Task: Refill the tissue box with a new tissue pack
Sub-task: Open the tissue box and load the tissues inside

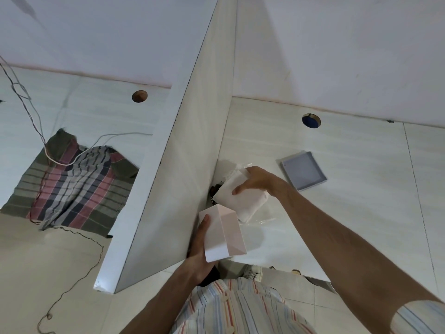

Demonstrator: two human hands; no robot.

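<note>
Right now the left hand (199,247) is gripping the tissue box (222,233), holding it tilted just above the near edge of the tabletop (361,189), thumb lying along its side. Beyond it the right hand (255,182) is closing its fingers over the white tissue pack (240,201), which is sitting on crinkled clear wrapping (260,221) (some dark scraps are showing beside it). Farther right, well apart, a shallow grey lid (303,171) is lying flat. A white divider panel (183,165) is standing left of the hands.
</note>
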